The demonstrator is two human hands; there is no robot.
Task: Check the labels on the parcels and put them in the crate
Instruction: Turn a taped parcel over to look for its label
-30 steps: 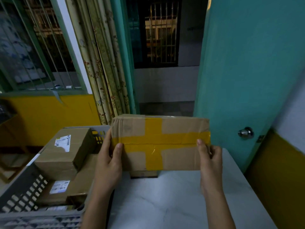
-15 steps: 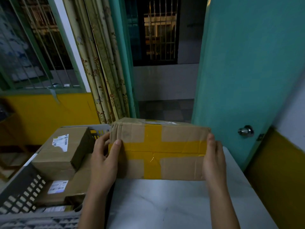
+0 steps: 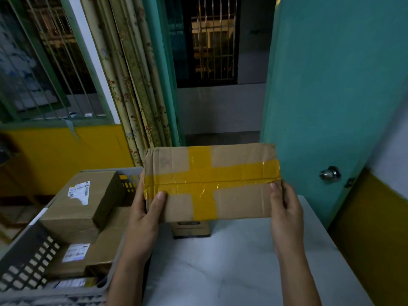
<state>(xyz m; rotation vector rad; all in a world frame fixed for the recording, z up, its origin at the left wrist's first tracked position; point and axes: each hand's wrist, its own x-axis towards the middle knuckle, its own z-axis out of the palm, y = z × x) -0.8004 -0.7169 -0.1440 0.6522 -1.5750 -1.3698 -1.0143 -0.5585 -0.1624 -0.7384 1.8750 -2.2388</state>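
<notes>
parcel [image 3: 212, 182] with crossed yellow tape is held up over the white bench [image 3: 220, 272], taped face toward the person. left hand [image 3: 143, 215] grips its left end, right hand [image 3: 284, 208] its right end, thumbs on the front. beside the bench, a grey crate [image 3: 28, 259] holds other labelled boxes [image 3: 81, 202].

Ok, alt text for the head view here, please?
Both hands, left and right, hold a cardboard parcel crossed with yellow tape above a white table. A grey crate of labelled parcels sits left.
</notes>
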